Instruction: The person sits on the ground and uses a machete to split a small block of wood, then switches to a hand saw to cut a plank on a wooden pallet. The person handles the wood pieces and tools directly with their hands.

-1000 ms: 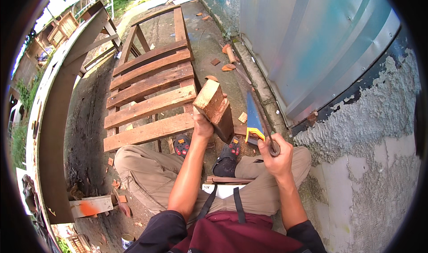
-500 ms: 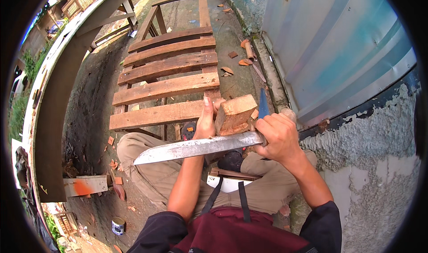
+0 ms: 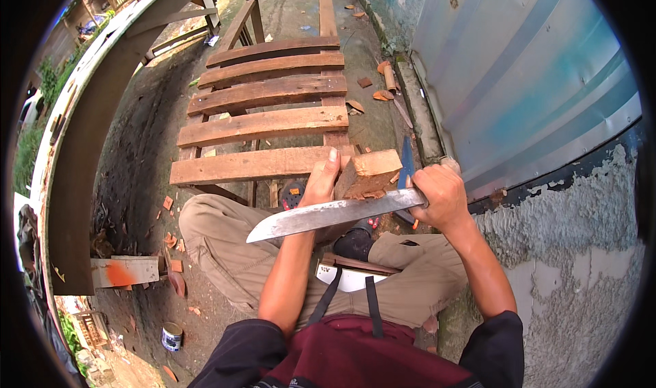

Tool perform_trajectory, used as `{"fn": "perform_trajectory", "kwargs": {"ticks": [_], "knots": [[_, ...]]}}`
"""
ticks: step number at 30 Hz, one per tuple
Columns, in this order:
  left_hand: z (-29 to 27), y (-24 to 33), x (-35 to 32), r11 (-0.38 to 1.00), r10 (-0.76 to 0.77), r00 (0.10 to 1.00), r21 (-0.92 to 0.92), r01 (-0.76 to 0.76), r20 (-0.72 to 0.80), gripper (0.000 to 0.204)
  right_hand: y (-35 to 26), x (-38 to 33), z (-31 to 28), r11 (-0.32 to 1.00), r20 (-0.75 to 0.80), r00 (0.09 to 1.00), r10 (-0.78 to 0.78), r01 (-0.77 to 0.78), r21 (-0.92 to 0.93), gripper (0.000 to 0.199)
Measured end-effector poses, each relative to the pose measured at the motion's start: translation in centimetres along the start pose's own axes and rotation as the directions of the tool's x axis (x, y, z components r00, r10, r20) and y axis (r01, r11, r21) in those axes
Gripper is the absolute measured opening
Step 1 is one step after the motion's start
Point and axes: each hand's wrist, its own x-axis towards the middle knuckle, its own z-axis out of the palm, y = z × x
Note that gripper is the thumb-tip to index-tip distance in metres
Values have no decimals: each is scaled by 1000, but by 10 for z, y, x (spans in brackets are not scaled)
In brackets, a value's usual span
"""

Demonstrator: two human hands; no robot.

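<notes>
My left hand (image 3: 321, 183) grips a reddish-brown wooden block (image 3: 369, 171) and holds it over my knees. In my right hand (image 3: 437, 195) is the handle of a long steel machete (image 3: 328, 216). Its blade lies flat across the near side of the block and points left over my left forearm. Both hands are at the middle of the view, above my khaki trousers (image 3: 225, 244). A blue-bladed tool (image 3: 406, 162) lies on the ground just beyond the block.
A frame of weathered wooden slats (image 3: 263, 125) lies on the ground ahead. A corrugated metal wall (image 3: 519, 80) and rough plaster (image 3: 581, 251) stand at the right. A heavy timber beam (image 3: 89, 149) runs along the left. Wood chips (image 3: 171, 241) and a small can (image 3: 171, 336) lie nearby.
The machete swung down from upright at my right to lying flat against the block. The block came lower and closer to me.
</notes>
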Motion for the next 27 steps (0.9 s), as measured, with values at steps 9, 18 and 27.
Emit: {"fn": "perform_trajectory", "kwargs": {"ticks": [9, 18, 27], "knots": [[-55, -34, 16, 676, 376, 867, -737, -16, 326, 62, 51, -60, 78, 576, -267, 517, 813, -651, 493, 23], [-60, -27, 16, 794, -35, 998, -605, 64, 60, 48, 68, -124, 222, 395, 248, 407, 879, -913, 100, 44], [-68, -30, 21, 833, -110, 992, -551, 56, -66, 45, 76, -135, 289, 634, -4, 636, 772, -769, 77, 34]]}}
